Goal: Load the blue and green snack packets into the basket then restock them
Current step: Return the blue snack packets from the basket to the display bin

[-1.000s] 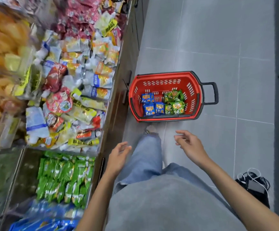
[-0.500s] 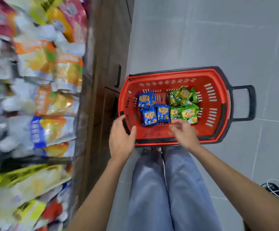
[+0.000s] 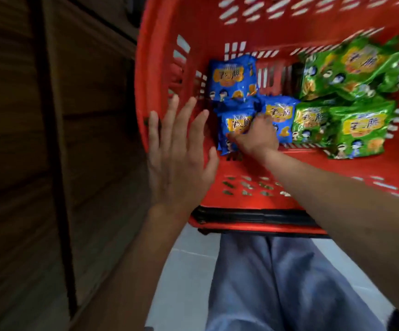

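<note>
Looking straight down into the red plastic basket (image 3: 160, 56), which sits on a pale grey tiled floor (image 3: 184, 271) right beside a dark wood cabinet front (image 3: 74, 139) on the L: brown panels w/ a black vertical strip, dim on that side. Basket walls are slotted, w/ a black band (image 3: 253, 217) along the near rim. Down on the basket bottom, three blue snack pkts (image 3: 233, 80) bunch L of centre and green snack pkts (image 3: 351, 65) pile up to the R, the two colours touching side by side. R hand (image 3: 258, 137) is inside the basket, fingers curled over the front blue pkt (image 3: 235, 125), thumb on its face, gripping it. Can't tell if that pkt is off the bottom. L hand (image 3: 179, 161) is flat & spread, fingers straight, holding nothing, above the basket's L wall. Its little finger is at the rim, contact unclear. Hands are apart, L nearer the cabinet. Legs in light blue jeans (image 3: 277, 283) fill the bottom of the view, just short of the near rim. Picture edges are smeared w/ blur.
</note>
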A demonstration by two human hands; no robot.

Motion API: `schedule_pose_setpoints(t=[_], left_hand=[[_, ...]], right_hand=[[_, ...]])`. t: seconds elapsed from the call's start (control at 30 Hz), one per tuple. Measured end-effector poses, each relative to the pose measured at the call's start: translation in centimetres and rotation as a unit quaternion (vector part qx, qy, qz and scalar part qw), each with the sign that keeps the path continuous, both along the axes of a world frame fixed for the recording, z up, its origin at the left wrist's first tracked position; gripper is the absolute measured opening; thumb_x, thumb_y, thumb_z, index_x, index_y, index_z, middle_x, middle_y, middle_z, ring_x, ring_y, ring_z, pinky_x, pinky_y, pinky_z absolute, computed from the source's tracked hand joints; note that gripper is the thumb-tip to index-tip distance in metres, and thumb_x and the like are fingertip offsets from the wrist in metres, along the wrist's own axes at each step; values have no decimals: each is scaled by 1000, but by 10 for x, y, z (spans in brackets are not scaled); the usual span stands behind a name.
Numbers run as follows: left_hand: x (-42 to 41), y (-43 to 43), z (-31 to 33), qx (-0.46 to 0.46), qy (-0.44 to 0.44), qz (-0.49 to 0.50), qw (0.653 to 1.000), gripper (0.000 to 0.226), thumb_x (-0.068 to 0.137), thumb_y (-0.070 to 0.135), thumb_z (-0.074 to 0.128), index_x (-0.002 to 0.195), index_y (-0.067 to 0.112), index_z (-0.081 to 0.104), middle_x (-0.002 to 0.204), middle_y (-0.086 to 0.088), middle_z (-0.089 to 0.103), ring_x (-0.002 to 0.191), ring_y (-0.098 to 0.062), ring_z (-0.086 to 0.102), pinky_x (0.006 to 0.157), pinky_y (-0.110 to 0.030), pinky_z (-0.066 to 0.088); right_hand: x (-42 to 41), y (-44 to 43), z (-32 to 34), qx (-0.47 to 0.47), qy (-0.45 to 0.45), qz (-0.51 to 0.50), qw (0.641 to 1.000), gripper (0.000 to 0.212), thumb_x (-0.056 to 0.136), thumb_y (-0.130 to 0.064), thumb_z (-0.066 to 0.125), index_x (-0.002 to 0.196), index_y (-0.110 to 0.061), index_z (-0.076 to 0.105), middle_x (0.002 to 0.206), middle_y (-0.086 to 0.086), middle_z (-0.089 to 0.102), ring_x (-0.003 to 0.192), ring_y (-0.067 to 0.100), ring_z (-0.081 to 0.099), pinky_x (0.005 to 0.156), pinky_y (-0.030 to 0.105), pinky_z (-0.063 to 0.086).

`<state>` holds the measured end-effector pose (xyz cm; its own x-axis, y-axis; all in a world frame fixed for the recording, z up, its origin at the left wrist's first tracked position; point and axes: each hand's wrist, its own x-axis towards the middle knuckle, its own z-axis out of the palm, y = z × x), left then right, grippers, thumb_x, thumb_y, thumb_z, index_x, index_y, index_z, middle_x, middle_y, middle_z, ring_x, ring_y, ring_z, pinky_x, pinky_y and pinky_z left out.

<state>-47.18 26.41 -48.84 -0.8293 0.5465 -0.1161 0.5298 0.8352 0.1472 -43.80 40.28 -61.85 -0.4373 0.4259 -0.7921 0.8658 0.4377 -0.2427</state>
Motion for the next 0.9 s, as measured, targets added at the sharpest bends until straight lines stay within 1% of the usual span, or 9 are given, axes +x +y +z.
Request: schedule_pose_setpoints(t=[0.17,0.43,0.53,0.57,0.63,0.7,0.77,0.87,0.9], left_hand=[[0,0,0,-11,-4,-4,1000,50,76,25,61,123,9,59,135,-10,54,132,-30,44,114,-46,12],[-2,3,13,-16,-69,12,997,47,79,23,61,123,7,59,135,-11,54,134,-30,41,115,-45,8],[-3,9,21,27,-97,30,994,43,81,16,58,122,5,59,134,-12,54,134,-31,41,116,-44,10],[-3,12,23,46,-105,27,993,41,82,14,55,121,4,59,134,-13,54,134,-31,41,116,-43,12],[-2,20,26,87,-150,38,984,41,85,10,48,125,3,56,137,-13,52,133,-30,42,115,-39,20],[-1,31,25,125,-255,121,951,44,92,12,44,135,4,46,142,-11,46,133,-25,42,111,-30,26],[-3,41,18,147,-378,251,879,44,98,20,43,141,8,38,139,-9,48,123,-21,49,102,-23,34],[-7,53,4,213,-545,401,705,25,100,27,41,108,12,60,96,-6,63,75,-11,62,65,-15,47],[-7,55,-1,236,-558,410,681,23,101,25,41,95,15,61,88,-4,63,69,-9,61,63,-17,48]], right_hand=[[-3,-14,-6,35,1,-57,998,82,62,-46,81,122,-2,45,127,17,50,120,32,47,95,40,40],[11,0,19,44,26,-136,989,62,73,-40,76,118,-7,50,114,17,61,109,34,54,87,38,42],[16,13,40,-27,47,-197,979,47,76,-33,75,111,-7,55,106,16,64,99,31,60,92,43,46],[18,18,50,-75,65,-237,967,39,79,-25,73,108,-7,55,106,16,65,98,31,61,90,50,46],[24,28,77,-188,89,-303,930,28,83,-11,67,109,-3,58,110,17,66,101,30,64,93,49,48],[32,37,103,-291,89,-317,898,22,86,-7,62,108,-5,61,109,14,68,93,22,68,89,41,53],[38,43,122,-361,92,-326,869,20,87,-6,59,106,-8,63,104,10,70,85,16,69,82,36,56],[38,46,133,-382,93,-324,861,19,87,-4,58,105,-8,62,98,7,71,80,14,69,74,30,58],[37,47,132,-380,91,-315,865,17,87,-4,58,103,-10,62,95,5,71,78,13,68,72,28,58]])
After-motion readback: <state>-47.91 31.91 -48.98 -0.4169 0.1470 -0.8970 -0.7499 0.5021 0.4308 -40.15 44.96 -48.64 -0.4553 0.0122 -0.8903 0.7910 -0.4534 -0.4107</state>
